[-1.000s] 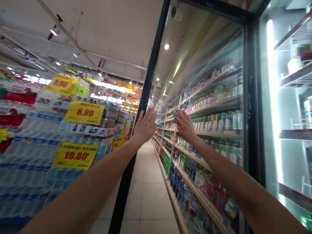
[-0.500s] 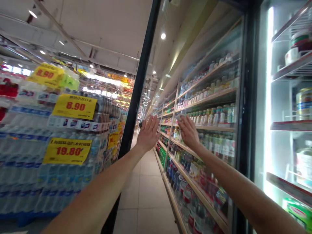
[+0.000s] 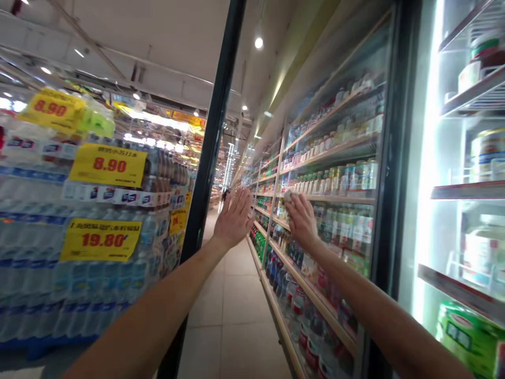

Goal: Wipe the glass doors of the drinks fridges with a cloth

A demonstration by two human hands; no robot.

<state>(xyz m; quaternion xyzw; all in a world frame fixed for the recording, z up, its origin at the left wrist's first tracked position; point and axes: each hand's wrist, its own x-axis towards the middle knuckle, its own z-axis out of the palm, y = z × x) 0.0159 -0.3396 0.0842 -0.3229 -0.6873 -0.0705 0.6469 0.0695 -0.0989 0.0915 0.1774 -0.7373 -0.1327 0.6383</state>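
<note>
In front of me a glass door (image 3: 272, 68) in a black frame stands swung open. My left hand (image 3: 234, 218) lies against the pane near the frame's left bar, its fingers stretched out. Farther right, my right hand (image 3: 300, 218) presses a small crumpled white cloth (image 3: 289, 195) to the same glass. Most of the cloth is hidden under the fingers, and whether it is cloth or paper I cannot tell. Shelves of bottles and cans show in the pane behind both hands.
At right is a lit cooler with wire shelves (image 3: 469, 189), holding jars, cans and a green pack (image 3: 465, 337). Left of the door rises a stack of bottled water (image 3: 98, 279) with yellow price signs (image 3: 100, 239). A tiled floor (image 3: 240, 310) runs below.
The view has shifted slightly, so the door frame and water stack sit farther left. Both hands stay at the glass, with the right hand and white cloth a little farther left in view.
</note>
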